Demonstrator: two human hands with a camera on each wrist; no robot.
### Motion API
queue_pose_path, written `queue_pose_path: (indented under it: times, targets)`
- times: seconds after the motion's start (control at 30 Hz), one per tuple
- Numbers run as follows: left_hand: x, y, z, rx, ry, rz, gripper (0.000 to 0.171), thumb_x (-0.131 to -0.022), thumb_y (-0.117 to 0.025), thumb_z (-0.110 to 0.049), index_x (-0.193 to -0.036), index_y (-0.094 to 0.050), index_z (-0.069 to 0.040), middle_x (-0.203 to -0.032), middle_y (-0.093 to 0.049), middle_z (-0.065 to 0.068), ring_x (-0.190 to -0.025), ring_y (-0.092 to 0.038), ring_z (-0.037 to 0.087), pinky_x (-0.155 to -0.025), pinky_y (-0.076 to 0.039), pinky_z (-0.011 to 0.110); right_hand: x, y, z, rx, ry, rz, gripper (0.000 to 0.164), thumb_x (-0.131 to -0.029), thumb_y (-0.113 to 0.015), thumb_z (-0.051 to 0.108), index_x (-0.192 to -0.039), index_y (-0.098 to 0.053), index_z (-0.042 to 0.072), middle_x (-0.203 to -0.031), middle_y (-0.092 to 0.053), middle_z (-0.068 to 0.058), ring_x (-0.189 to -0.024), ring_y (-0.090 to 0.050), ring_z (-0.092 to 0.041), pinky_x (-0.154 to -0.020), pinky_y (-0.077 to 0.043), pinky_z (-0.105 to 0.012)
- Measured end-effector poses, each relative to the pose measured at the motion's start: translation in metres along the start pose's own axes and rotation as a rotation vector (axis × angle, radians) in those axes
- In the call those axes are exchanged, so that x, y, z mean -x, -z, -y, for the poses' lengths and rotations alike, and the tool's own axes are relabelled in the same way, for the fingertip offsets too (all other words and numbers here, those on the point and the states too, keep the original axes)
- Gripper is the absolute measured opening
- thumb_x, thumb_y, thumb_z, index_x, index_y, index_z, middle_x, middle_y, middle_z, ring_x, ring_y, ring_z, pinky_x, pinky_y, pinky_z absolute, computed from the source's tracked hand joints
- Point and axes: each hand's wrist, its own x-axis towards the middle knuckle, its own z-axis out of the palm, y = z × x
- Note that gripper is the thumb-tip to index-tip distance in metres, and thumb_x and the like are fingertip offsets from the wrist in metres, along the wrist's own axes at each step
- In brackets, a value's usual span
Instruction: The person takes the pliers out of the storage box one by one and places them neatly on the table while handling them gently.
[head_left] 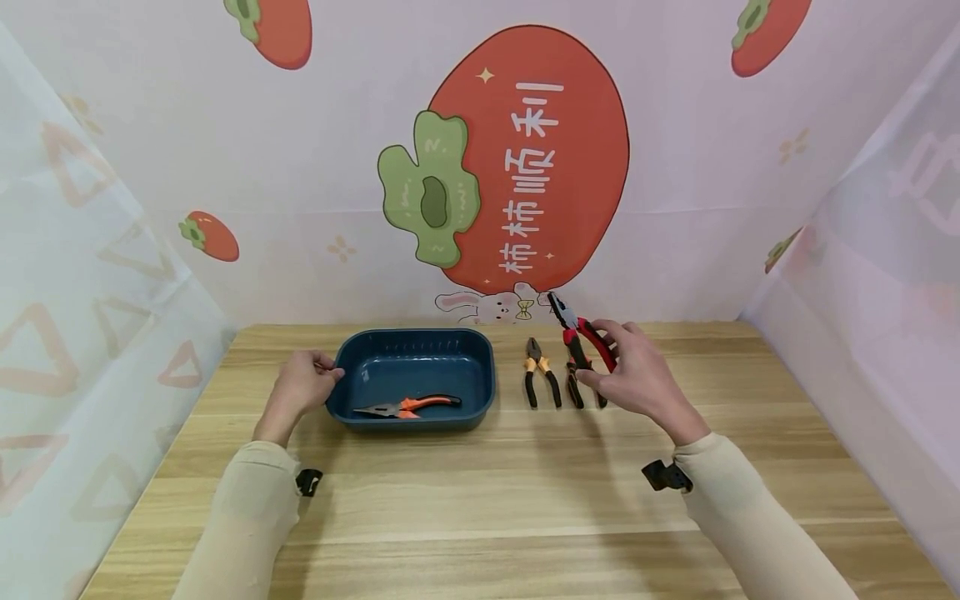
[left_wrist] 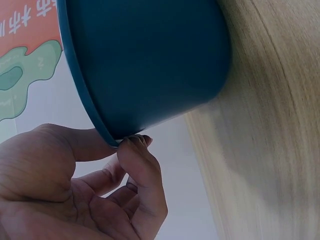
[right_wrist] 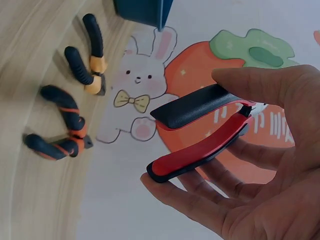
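My left hand [head_left: 303, 387] pinches the left rim of a deep blue plastic basin [head_left: 442, 423] between thumb and fingers; in the left wrist view the basin's outer wall [left_wrist: 150, 60] fills the top. Inside the basin lie long-nose pliers [head_left: 431, 401] with orange-and-black handles. To the right, my right hand [head_left: 633, 371] holds red-and-black pliers [head_left: 583, 358] raised, jaws pointing up and away. The right wrist view shows their two handles [right_wrist: 192, 107] spread apart, with the thumb on one and fingers along the other.
Combination pliers [head_left: 533, 363] with yellow-and-black handles lie on the wooden table [head_left: 480, 517] right of the basin. Beside them, orange-and-black pliers [right_wrist: 77, 127] are partly hidden behind the held pair in the head view. A printed cloth wall [head_left: 300, 167] rises behind the table.
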Motion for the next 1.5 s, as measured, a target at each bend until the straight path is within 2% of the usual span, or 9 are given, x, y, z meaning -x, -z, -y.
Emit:
queue_pose_path:
  times: [0.5, 0.8, 1.1, 1.27, 1.5]
  targets:
    - [0.002, 0.000, -0.001, 0.007, -0.003, 0.000, 0.026, -0.101, -0.058, -0.012, -0.112, -0.059, 0.012, -0.104, -0.064, 0.026, -0.090, -0.061, 0.035, -0.072, -0.052, 0.041, 0.002, 0.000, -0.027, 0.018, -0.063, 0.015, 0.069, -0.083, -0.083, 0.023, -0.141, -0.052, 0.001, -0.104, -0.057, -0.019, -0.084, -0.059, -0.031, -0.065, -0.047, -0.043]
    - [0.001, 0.000, -0.001, 0.007, 0.001, 0.000, 0.025, -0.101, -0.059, -0.012, -0.111, -0.060, 0.011, -0.103, -0.064, 0.025, -0.088, -0.061, 0.034, -0.070, -0.052, 0.039, 0.002, -0.002, -0.043, 0.042, -0.109, 0.019, 0.069, -0.084, -0.082, 0.025, -0.139, -0.052, -0.002, -0.107, -0.060, -0.024, -0.083, -0.055, -0.032, -0.064, -0.045, -0.041]
    - [0.002, 0.001, -0.001, 0.009, 0.000, -0.003, 0.024, -0.101, -0.059, -0.012, -0.110, -0.060, 0.011, -0.102, -0.064, 0.024, -0.087, -0.061, 0.033, -0.069, -0.051, 0.038, 0.000, -0.003, -0.058, 0.060, -0.153, 0.045, 0.072, -0.085, -0.080, 0.029, -0.140, -0.050, -0.005, -0.107, -0.061, -0.024, -0.090, -0.057, -0.036, -0.070, -0.047, -0.047]
    - [0.002, 0.001, -0.001, 0.006, -0.011, -0.003, 0.025, -0.101, -0.060, -0.012, -0.110, -0.060, 0.011, -0.103, -0.064, 0.026, -0.088, -0.061, 0.034, -0.070, -0.051, 0.040, -0.003, -0.005, -0.067, 0.052, -0.176, 0.058, 0.072, -0.085, -0.080, 0.032, -0.139, -0.049, -0.006, -0.098, -0.062, -0.021, -0.081, -0.056, -0.032, -0.066, -0.045, -0.043]
    - [0.001, 0.000, -0.001, 0.000, -0.006, -0.006, 0.024, -0.101, -0.059, -0.012, -0.110, -0.061, 0.010, -0.103, -0.064, 0.026, -0.088, -0.060, 0.034, -0.070, -0.051, 0.040, -0.006, -0.008, -0.077, 0.044, -0.197, 0.066, 0.064, -0.087, -0.078, 0.029, -0.132, -0.051, -0.008, -0.083, -0.059, -0.013, -0.071, -0.054, -0.027, -0.060, -0.041, -0.038]
